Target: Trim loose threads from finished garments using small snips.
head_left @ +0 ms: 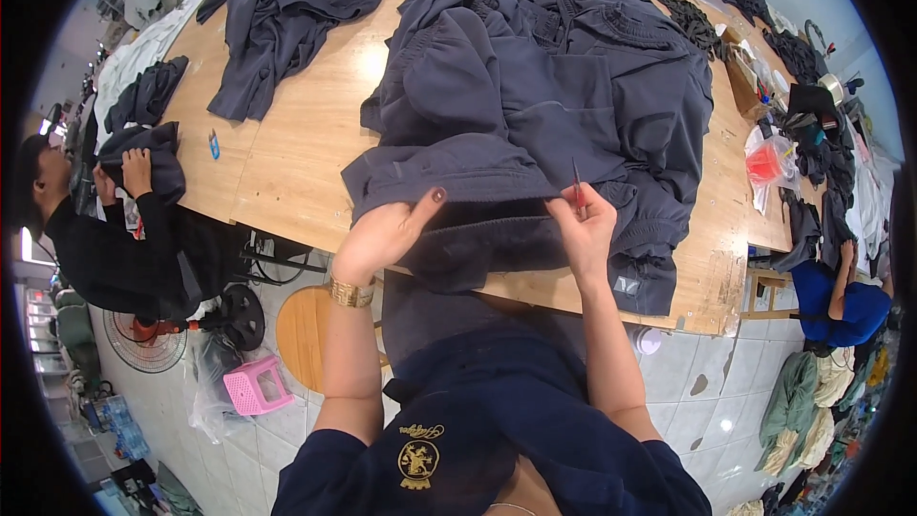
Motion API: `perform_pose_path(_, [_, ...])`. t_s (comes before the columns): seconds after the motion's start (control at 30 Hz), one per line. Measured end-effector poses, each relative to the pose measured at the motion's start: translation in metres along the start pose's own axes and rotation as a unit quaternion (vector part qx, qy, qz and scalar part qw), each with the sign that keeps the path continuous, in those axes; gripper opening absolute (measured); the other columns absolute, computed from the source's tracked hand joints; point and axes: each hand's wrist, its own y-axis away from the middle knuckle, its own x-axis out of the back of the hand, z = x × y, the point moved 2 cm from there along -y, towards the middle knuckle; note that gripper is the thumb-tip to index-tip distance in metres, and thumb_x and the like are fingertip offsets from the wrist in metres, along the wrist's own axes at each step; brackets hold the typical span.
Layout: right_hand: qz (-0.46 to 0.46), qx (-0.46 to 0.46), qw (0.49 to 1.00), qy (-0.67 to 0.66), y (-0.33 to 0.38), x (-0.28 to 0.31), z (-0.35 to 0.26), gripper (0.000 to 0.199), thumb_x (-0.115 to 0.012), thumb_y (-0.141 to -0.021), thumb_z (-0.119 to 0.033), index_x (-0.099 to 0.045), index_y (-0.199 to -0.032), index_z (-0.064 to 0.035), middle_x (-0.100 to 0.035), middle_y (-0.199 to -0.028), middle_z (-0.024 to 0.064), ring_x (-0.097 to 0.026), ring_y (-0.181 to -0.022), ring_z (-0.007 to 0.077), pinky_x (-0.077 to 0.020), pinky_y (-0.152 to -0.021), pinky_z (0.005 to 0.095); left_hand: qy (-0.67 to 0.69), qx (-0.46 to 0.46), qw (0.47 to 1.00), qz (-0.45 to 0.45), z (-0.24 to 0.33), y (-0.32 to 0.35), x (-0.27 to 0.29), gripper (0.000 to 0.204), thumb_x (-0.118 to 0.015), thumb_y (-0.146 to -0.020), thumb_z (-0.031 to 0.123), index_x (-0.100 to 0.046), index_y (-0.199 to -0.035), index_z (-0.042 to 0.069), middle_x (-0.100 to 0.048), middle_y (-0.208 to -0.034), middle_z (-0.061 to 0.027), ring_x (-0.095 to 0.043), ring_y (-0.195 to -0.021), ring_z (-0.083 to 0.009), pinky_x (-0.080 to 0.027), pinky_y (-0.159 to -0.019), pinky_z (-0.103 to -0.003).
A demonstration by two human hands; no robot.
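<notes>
Gripping the dark garment (535, 124) at its near hem, the left hand (382, 234) pinches the fabric; the right hand (585, 220) is closed around red snips (576, 182). Garment lies on the worktop (296, 153).

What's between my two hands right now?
In the head view, the dark garment's folded hem spans from the left hand to the right hand, which holds a small red tool.
</notes>
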Motion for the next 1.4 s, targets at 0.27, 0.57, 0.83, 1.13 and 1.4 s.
perform_pose_path(0.27, [-0.029,-0.151,0.953,-0.262,-0.002,-0.008,0.012,0.003,-0.059,-0.086,-0.009,-0.056,-0.086,-0.0076,-0.056,-0.073,-0.0039,-0.051,-0.063,0.0043,-0.0429,-0.052,0.0211,0.088,-0.218,0.972,-0.019,0.009,-0.001,-0.017,0.04,-0.056,-0.087,0.029,-0.055,-0.112,-0.002,-0.06,-0.102,-0.0249,-0.056,-0.1,-0.0389,-0.044,-0.086,-0.038])
perform_pose_path(0.57, [-0.105,-0.289,0.821,-0.482,0.003,-0.009,0.01,0.034,-0.036,-0.096,-0.016,-0.048,-0.122,0.0029,-0.056,-0.121,0.0155,-0.055,-0.11,0.0287,-0.0438,-0.096,0.0436,0.097,-0.204,0.972,0.068,0.02,0.015,-0.039,0.068,-0.081,-0.065,0.018,-0.048,-0.12,-0.005,-0.061,-0.105,-0.0214,-0.063,-0.095,-0.0296,-0.051,-0.08,-0.035])
perform_pose_path(0.83, [-0.202,-0.321,0.75,-0.541,0.006,-0.012,0.017,0.032,-0.041,-0.094,-0.017,-0.053,-0.114,0.0048,-0.061,-0.109,0.0181,-0.063,-0.096,0.0292,-0.0517,-0.086,0.0416,0.4,-0.158,0.903,0.0,0.005,0.011,-0.028,0.036,-0.07,-0.077,0.001,-0.055,-0.109,-0.005,-0.066,-0.084,-0.0074,-0.064,-0.079,-0.0102,-0.052,-0.07,-0.022])
perform_pose_path(1.13, [-0.163,-0.33,0.772,-0.518,0.0,-0.015,0.019,0.03,-0.045,-0.093,-0.016,-0.052,-0.115,0.0035,-0.061,-0.109,0.0179,-0.063,-0.094,0.0286,-0.053,-0.084,0.0406,-0.005,-0.178,0.911,0.371,0.004,0.01,-0.04,0.04,-0.076,-0.063,0.006,-0.057,-0.098,0.009,-0.05,-0.091,-0.01,-0.055,-0.083,-0.0273,-0.047,-0.069,-0.035])
perform_pose_path(1.4, [-0.088,-0.298,0.84,-0.445,0.003,-0.018,-0.003,0.027,-0.048,-0.092,-0.014,-0.054,-0.113,0.0024,-0.062,-0.109,0.0144,-0.063,-0.094,0.0268,-0.051,-0.086,0.0385,0.166,-0.077,0.943,0.279,-0.024,0.019,-0.053,0.053,-0.079,-0.065,0.02,-0.046,-0.104,0.004,-0.05,-0.095,-0.0133,-0.053,-0.089,-0.0263,-0.046,-0.078,-0.035])
